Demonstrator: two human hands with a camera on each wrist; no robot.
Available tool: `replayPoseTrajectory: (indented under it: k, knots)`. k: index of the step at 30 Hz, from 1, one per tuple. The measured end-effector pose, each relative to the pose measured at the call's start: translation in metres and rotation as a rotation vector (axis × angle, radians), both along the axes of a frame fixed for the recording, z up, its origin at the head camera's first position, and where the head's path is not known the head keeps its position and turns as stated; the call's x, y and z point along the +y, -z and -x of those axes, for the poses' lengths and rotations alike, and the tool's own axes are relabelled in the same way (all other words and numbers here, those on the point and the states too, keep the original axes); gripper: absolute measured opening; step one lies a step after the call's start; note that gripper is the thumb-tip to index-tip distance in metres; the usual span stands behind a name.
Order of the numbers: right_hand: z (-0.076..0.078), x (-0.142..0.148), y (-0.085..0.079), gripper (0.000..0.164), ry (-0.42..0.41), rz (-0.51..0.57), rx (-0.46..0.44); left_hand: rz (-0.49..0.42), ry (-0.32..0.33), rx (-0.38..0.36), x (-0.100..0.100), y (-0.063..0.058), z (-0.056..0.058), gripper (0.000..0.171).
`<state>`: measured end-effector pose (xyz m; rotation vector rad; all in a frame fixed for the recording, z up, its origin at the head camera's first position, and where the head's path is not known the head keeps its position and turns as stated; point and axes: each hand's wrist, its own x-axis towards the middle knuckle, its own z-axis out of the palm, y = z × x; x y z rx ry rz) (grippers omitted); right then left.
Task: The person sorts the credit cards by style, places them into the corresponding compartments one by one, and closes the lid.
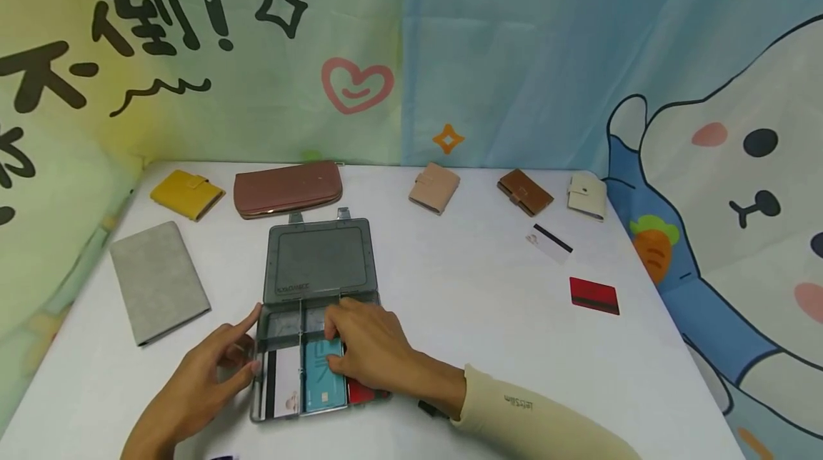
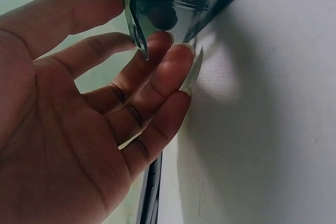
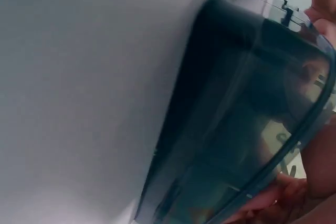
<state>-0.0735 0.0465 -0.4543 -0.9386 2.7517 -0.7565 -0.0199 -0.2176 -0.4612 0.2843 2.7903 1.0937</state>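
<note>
Head view, read L to R. A grey folder (image 1: 160, 283) lies flat on the white tabletop (image 1: 463, 260), w/ a yellow wallet (image 1: 185, 193) just behind it. L hand (image 1: 201, 380): fingers relaxed & loosely spread, thumb and index fingertip touching the L side of the smoky translucent box (image 1: 283, 326), nothing gripped; the L wrist view shows this contact close up, other fingertips bent near the box's lower edge. A long maroon purse (image 1: 288, 190) lies behind the box, near its latches. The box sits in front of the person, slightly L of ctr., lid (image 1: 324, 261) folded back. Its front row holds, L to R, a white card (image 1: 286, 381) w/ black stripe, a teal card (image 1: 321, 385) in the mid. compartment, and a red card (image 1: 358, 392) in the R one, mostly hidden under the R hand (image 1: 371, 346). R-hand fingers: bent, reaching down into the box, thumb over the teal card; tips partly hidden, so cannot tell if they grip anything. The R wrist view shows the box wall close up. Farther R, well apart from the box: a beige wallet (image 1: 434, 188), a brown wallet (image 1: 525, 192), a striped card (image 1: 546, 244) near it, a cream wallet (image 1: 586, 197) & a loose red card (image 1: 594, 291) w/ dark stripe.
</note>
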Motion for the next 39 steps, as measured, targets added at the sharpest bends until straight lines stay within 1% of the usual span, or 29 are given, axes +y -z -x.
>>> replayPoseTrajectory:
  k: [2,3,6,7,9,11,16,19,23,26,28,30,32,33,37,39]
  knots:
    - [0.001,0.002,0.000,0.023,-0.018,0.008,-0.021,-0.003,-0.001,-0.001,0.000,0.000,0.000,0.083]
    - [0.002,0.006,0.000,0.024,-0.033,0.028,-0.041,-0.003,0.000,-0.002,0.000,0.000,0.000,0.083]
    - [0.010,0.022,-0.003,0.027,-0.090,0.165,-0.164,0.001,-0.002,-0.002,0.000,0.000,0.000,0.083]
    - [0.014,0.029,-0.005,0.030,-0.098,0.213,-0.209,0.004,-0.001,-0.006,0.000,0.000,0.000,0.083]
    - [0.025,0.045,-0.007,0.035,-0.088,0.289,-0.262,0.007,-0.004,-0.007,0.000,0.000,0.001,0.083]
    - [0.036,0.065,-0.010,0.038,-0.019,0.325,-0.289,0.009,-0.004,-0.012,0.000,0.000,0.001,0.083]
    - [0.070,0.126,-0.008,0.045,0.227,0.333,-0.273,0.022,-0.007,-0.037,-0.001,0.000,0.001,0.082]
    - [0.090,0.169,-0.005,0.051,0.358,0.309,-0.242,0.019,-0.003,-0.033,-0.002,0.000,0.000,0.081]
    - [0.113,0.223,-0.005,0.059,0.534,0.204,-0.225,0.011,0.004,-0.013,-0.002,0.001,0.001,0.081]
    - [0.126,0.257,-0.003,0.064,0.653,0.110,-0.236,0.013,0.000,-0.030,-0.002,0.000,0.001,0.080]
    - [0.131,0.275,0.001,0.067,0.729,0.048,-0.245,0.012,-0.003,-0.044,-0.002,0.000,0.001,0.080]
    - [0.135,0.289,0.004,0.070,0.789,-0.016,-0.256,0.004,-0.005,-0.059,-0.002,0.000,0.001,0.079]
    - [0.137,0.299,0.007,0.073,0.830,-0.069,-0.264,-0.002,-0.007,-0.058,-0.002,0.000,0.001,0.079]
    - [0.138,0.302,0.009,0.072,0.837,-0.088,-0.266,-0.003,-0.008,-0.058,-0.002,0.000,0.001,0.079]
    - [0.141,0.307,0.015,0.066,0.832,-0.115,-0.253,0.000,-0.016,-0.063,-0.002,0.000,0.001,0.079]
    - [0.141,0.303,0.015,0.061,0.814,-0.114,-0.258,0.004,-0.018,-0.063,-0.002,-0.001,0.001,0.079]
